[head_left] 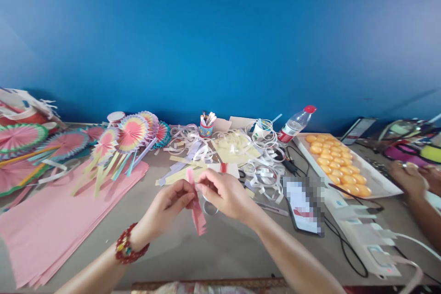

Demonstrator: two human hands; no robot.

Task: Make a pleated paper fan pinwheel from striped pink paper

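My left hand (177, 202), a red beaded bracelet (127, 245) on its wrist, pinches a folded strip of pink paper (198, 220) above the front middle of the table. The strip stands nearly upright, and its lower end looks notched or pleated. My right hand (223, 193) is closed at the strip's upper part, thumb and forefinger pinched on its edge. Just below the right fingers is a roll of clear tape (211, 206), partly hidden. Pleated paper fans (132, 133) with ribbon tails lie to the left, over a stack of pink paper sheets (51, 225).
Behind my hands are curled paper strips (263, 174), a pen cup (206, 126) and a bottle (296, 124). To the right lie a phone (303, 206), a power strip (361, 239) with cables, and a tray (389, 188) of orange balls. Another person's hand (408, 177) is at far right.
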